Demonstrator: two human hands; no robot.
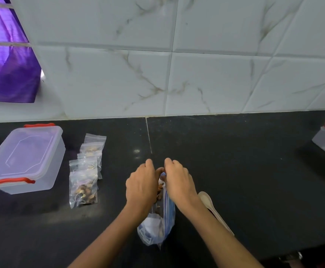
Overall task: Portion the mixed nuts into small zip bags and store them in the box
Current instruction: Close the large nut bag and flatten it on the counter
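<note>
Hands meet at the top of a large clear zip bag of mixed nuts (pixel 158 219), the left hand (pixel 141 187) and right hand (pixel 179 182) with fingers curled, pinching its far end so the blue-striped bag trails toward the person beneath the wrists. Left of the grip lie overlapping small zip bags (pixel 84 171) filled with nuts, and beyond them a lidded translucent box (pixel 25 159) with red clips. Just right of the right wrist a pale spoon (pixel 206 199) rests on the black stone counter (pixel 244 171), with open room beyond.
</note>
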